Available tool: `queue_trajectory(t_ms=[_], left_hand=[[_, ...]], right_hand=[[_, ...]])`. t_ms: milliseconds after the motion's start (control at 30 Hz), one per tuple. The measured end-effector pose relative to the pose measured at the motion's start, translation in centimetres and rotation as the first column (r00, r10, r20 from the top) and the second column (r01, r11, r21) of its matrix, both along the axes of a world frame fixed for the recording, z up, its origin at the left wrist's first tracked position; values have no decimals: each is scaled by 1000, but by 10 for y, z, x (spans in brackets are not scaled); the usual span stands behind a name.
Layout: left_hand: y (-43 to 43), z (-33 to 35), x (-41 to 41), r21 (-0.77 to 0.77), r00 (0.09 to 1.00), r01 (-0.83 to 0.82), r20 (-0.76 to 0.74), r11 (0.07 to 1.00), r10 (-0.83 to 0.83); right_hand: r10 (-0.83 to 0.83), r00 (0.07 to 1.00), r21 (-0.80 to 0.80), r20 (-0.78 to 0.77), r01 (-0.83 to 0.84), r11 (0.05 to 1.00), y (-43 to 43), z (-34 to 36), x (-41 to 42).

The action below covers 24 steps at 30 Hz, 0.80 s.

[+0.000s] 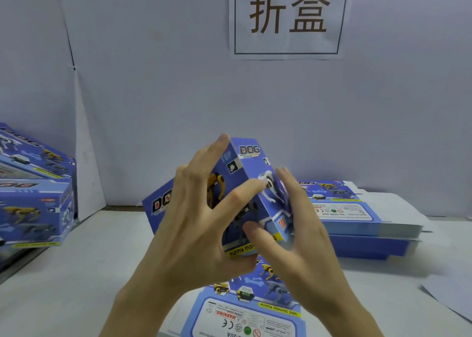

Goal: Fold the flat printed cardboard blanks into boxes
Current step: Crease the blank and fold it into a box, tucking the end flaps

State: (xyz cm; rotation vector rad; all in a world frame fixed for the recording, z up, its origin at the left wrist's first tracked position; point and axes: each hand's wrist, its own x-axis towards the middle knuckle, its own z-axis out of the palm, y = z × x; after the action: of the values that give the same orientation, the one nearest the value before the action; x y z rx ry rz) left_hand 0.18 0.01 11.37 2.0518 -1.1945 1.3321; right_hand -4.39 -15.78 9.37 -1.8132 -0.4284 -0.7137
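Note:
A blue printed box [245, 163] with robot-dog pictures is raised above the table between both hands, tilted on one corner. My left hand [194, 232] clasps its left face, fingers spread and curled over the top edge and front. My right hand [296, 237] holds its right side, thumb pressed on the lower front and fingers behind the end panel. Below them a flat blue blank [245, 308] lies on the table, printed side up.
A pile of flat blanks [357, 216] lies at the right against the wall. Folded boxes [33, 191] are heaped at the left. The white table [84, 265] meets a pale wall bearing a paper sign [288, 17]. A loose white sheet [449, 293] lies at far right.

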Motion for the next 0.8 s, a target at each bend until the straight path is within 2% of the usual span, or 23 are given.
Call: queue_trajectory(t_ms=[33,100,167,233,267,333,400,433,467,500,533,600,633,700,733,800], left_hand=[[0,-2,1,2,1000,-8,0,1000,8],[-4,-5,2,-63,993,-57,-110,996,50],[-11,-9,1,-187,949,-145,-306,972,82],[-19,-12,1,-296,848,-235,-527,926,47],[-22,-12,0,-351,764,-263,-645,899,-28],[-23,-9,0,-526,519,-222,-776,821,-357],[-17,-6,4,-757,205,-114,-652,643,-730],[-14,-5,7,-820,117,-82,-572,566,-812],[-12,-7,11,-856,111,-72,-517,512,-849],[-11,-8,15,-872,160,-76,-490,484,-857],[-10,-9,18,-872,249,-76,-486,484,-838],[-6,-11,24,-836,409,-20,-508,548,-758],[-2,-13,27,-790,450,9,-544,613,-709],[9,-17,33,-656,462,69,-646,751,-607],[15,-18,34,-584,432,105,-702,805,-566],[17,-21,35,-479,364,189,-777,857,-514]], right_hand=[[7,997,34,-73,-4,999,-3,2,1],[-22,986,121,-162,42,992,-10,7,3],[-67,987,282,-147,106,954,-16,9,5],[-90,993,436,-79,116,892,-16,6,8],[-87,995,496,-38,94,863,-14,4,10],[-8,1000,565,29,-10,825,-12,0,14],[152,988,543,-2,-127,830,-10,-3,16],[217,974,495,-61,-160,854,-9,-4,17],[251,959,431,-132,-173,886,-9,-6,17],[260,946,370,-192,-175,912,-8,-7,18],[259,937,331,-236,-173,928,-9,-8,19],[234,934,328,-271,-138,934,-13,-7,22],[183,947,346,-262,-85,934,-18,-7,24],[51,979,375,-200,28,926,-31,-5,27],[19,987,395,-162,47,917,-36,-4,27],[97,991,437,-90,-48,898,-42,-2,26]])
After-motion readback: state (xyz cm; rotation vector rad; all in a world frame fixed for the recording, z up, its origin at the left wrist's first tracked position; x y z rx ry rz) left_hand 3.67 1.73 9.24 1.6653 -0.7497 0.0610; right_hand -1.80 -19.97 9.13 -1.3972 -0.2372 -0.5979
